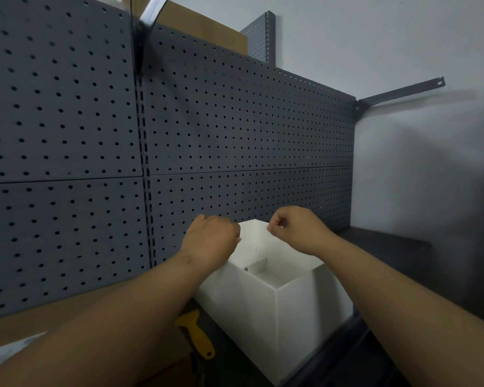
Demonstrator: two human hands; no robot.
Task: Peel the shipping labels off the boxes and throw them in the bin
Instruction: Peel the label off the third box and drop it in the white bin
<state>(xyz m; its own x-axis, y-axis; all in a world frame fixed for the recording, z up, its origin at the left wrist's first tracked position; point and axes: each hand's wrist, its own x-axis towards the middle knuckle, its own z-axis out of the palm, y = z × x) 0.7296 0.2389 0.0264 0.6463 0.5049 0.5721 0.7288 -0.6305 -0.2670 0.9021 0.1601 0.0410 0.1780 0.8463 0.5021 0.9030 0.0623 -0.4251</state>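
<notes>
In front of the grey pegboard (pixel 235 135), the open white bin (pixel 296 308) stands on a dark shelf (pixel 389 255), with a cardboard box (pixel 67 314) just beside it on the left. The left hand (pixel 210 238) and right hand (pixel 294 227) are above the bin's far rim, near each other, fingers curled inward; whether they pinch a label cannot be determined against the white bin. A yellow scraper (pixel 196 333) lies just beside the bin's left wall.

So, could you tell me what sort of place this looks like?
Probably a stockroom or a shop's back room: grey pegboard shelving, a cardboard box with a yellow scraper on it, and a white bin.
</notes>
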